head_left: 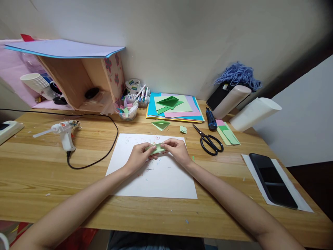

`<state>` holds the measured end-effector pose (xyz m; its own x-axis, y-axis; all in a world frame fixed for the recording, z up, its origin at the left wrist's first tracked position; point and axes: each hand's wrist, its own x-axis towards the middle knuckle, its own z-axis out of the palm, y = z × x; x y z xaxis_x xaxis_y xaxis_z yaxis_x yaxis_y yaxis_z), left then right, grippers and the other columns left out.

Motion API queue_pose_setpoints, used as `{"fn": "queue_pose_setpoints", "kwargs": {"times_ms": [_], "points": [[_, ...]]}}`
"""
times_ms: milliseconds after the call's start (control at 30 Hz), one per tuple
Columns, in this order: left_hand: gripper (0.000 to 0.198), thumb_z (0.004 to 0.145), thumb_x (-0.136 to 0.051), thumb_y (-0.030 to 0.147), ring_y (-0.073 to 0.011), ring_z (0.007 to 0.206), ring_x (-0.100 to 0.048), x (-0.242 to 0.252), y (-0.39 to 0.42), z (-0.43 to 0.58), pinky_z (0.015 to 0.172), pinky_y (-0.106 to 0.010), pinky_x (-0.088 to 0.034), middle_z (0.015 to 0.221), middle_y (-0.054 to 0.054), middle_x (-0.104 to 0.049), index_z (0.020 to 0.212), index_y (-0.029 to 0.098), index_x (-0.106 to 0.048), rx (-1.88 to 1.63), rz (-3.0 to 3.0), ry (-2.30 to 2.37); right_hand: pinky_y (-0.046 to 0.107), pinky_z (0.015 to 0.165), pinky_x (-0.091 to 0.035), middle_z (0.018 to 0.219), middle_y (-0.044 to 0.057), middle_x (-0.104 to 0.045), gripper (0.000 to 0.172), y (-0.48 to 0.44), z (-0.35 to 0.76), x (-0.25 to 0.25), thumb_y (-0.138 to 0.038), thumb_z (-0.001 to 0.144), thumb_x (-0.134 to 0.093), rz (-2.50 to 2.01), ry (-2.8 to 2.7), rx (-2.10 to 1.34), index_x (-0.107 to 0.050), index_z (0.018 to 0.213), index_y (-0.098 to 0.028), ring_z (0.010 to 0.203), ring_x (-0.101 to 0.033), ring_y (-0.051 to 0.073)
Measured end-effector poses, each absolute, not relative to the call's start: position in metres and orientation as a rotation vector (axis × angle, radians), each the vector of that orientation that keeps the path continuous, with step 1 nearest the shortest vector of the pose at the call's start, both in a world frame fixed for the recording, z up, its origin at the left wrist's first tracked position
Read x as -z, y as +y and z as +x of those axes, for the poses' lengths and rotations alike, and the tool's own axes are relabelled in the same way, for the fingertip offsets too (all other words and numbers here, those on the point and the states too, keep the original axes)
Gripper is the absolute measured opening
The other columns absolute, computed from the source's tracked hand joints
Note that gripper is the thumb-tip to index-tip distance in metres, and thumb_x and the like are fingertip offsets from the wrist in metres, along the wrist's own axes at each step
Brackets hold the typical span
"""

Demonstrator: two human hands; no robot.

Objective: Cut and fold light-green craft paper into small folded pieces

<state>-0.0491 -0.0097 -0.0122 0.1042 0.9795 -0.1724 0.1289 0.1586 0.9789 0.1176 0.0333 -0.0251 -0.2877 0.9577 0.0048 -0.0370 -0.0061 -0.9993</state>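
A small piece of light green folded paper (157,149) is pinched between my two hands, above a white sheet (156,184) marked with coloured specks. My left hand (139,155) grips its left end with the thumb on top. On the other end, the thumb and fingers of my right hand (177,150) are closed. Just beyond my hands lie a green folded paper piece (161,125) and a smaller pale green folded piece (183,129). Black-handled scissors (210,141) rest to the right of the sheet.
A glue gun (65,133) with a black cord stands at left, near an open box (78,76). Behind are a tub of paper scraps (126,110) and stacked coloured paper (153,104). Rightward lie a utility knife (211,119), green paper strips (229,134) and a phone (272,180).
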Motion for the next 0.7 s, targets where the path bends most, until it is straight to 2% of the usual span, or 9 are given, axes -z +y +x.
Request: {"fn": "queue_pose_setpoints", "kwargs": {"times_ms": [500, 700], "points": [[0.036, 0.077, -0.052, 0.048, -0.0192, 0.065, -0.065, 0.012, -0.0097, -0.0486, 0.054, -0.024, -0.045, 0.069, -0.006, -0.068, 0.08, 0.013, -0.062, -0.934, 1.235, 1.245, 0.023, 0.051, -0.045, 0.061, 0.001, -0.063, 0.018, 0.0335, 0.1178, 0.0247, -0.032, 0.067, -0.067, -1.045, -1.419, -1.43, -0.064, 0.066, -0.014, 0.052, -0.056, 0.011], [0.033, 0.077, -0.051, 0.046, -0.0135, 0.055, -0.055, 0.0051, -0.01, -0.0517, 0.052, -0.023, -0.04, 0.063, -0.002, -0.063, 0.075, 0.015, -0.063, -0.889, 1.533, 1.364, 0.023, 0.054, -0.043, 0.062, 0.0, -0.061, 0.017, 0.032, 0.1176, 0.0262, -0.031, 0.068, -0.066, -1.044, -1.517, -1.4, -0.063, 0.066, -0.015, 0.057, -0.054, 0.012]]}}
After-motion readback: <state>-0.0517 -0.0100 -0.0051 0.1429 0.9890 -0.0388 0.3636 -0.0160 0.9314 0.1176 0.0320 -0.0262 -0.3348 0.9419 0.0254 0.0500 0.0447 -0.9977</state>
